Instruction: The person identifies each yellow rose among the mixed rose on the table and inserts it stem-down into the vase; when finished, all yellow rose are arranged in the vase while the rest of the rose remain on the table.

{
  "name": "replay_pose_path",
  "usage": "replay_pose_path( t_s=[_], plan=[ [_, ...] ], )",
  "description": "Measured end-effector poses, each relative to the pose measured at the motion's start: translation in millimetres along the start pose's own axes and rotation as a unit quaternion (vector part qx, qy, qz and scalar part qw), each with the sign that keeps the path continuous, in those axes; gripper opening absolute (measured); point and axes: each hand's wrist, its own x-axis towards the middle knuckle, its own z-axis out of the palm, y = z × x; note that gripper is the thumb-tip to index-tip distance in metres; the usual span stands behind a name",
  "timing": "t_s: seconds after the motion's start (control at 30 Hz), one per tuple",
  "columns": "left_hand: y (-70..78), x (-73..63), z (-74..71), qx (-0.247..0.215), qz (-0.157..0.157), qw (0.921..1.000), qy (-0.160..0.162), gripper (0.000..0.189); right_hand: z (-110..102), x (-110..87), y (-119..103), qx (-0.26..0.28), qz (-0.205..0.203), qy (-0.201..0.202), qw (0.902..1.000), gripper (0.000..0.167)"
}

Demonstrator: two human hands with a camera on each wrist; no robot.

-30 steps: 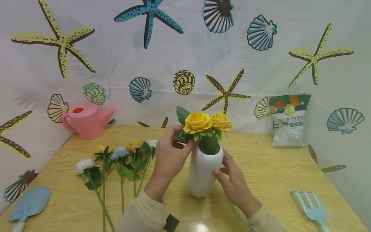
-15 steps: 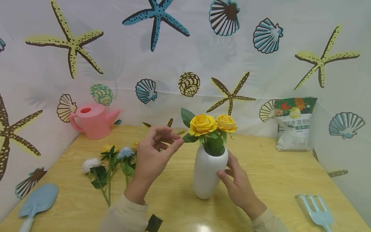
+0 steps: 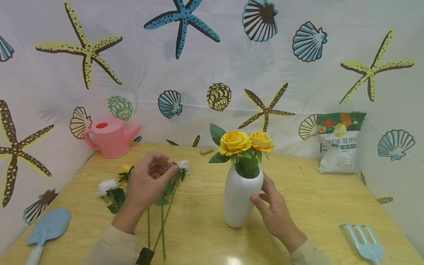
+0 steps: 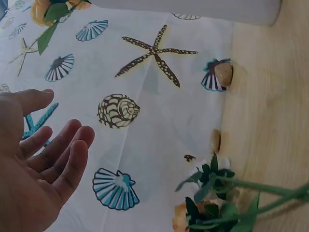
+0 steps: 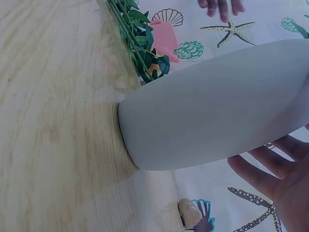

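A tall white vase (image 3: 239,200) stands on the table with two yellow roses (image 3: 235,142) and green leaves in its mouth. My right hand (image 3: 278,213) holds the vase's right side, thumb on the front and fingers behind it. My left hand (image 3: 145,184) is raised over loose flowers at the left, its fingers loosely bent and nothing between them. Beside its fingertips shows a white rose (image 3: 184,166); another white rose (image 3: 107,187) lies left of the wrist. The hand hides part of the flowers. In the left wrist view, leafy stems (image 4: 260,188) lie apart from the hand.
A pink watering can (image 3: 110,140) stands at the back left, a fertilizer bag (image 3: 340,147) at the back right. A blue trowel (image 3: 49,228) lies front left, a blue hand fork (image 3: 364,239) front right. Stones (image 3: 207,150) sit by the patterned cloth (image 3: 205,55).
My left hand has let go of the rose leaves at the vase and moved left over the loose flowers. The right hand stays on the vase. The head view has shifted slightly.
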Motion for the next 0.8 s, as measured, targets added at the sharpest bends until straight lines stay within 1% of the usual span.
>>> replay_pose_path(
  t_s=[0.1,0.17,0.2,0.27,0.33,0.4,0.6,0.67,0.8],
  plan=[
    [-10.8,-2.3,-7.2,0.047,-0.044,0.9972,-0.036,0.027,0,-0.1,0,0.000,-0.002,-0.001,1.0000,0.060],
    [-17.4,-2.7,-10.3,0.085,-0.076,0.9915,-0.063,0.029,0,-0.1,0,0.000,-0.002,-0.001,1.0000,0.060],
    [-20.6,-2.4,-10.9,0.104,-0.091,0.9873,-0.077,0.031,0,-0.1,1,0.001,-0.003,-0.001,1.0000,0.060],
    [-26.8,-1.5,-10.8,0.143,-0.123,0.9765,-0.104,0.035,0,-0.1,1,0.002,-0.004,-0.001,1.0000,0.060],
    [-32.9,-1.1,-9.1,0.175,-0.144,0.9657,-0.127,0.040,0,0.0,2,0.003,-0.004,0.000,1.0000,0.060],
    [-38.1,-1.5,-7.1,0.199,-0.156,0.9574,-0.141,0.043,-1,0.0,2,0.005,-0.004,0.000,1.0000,0.060],
    [-49.9,-4.1,-3.9,0.232,-0.169,0.9464,-0.149,0.044,-1,0.6,0,0.006,0.003,-0.002,1.0000,0.059],
    [-54.4,-4.4,-2.4,0.245,-0.171,0.9415,-0.156,0.044,-1,0.7,0,0.005,0.005,-0.003,1.0000,0.059],
    [-61.7,-5.5,1.1,0.267,-0.185,0.9291,-0.177,0.045,-2,0.8,0,0.003,0.008,-0.003,1.0000,0.060]
  ],
)
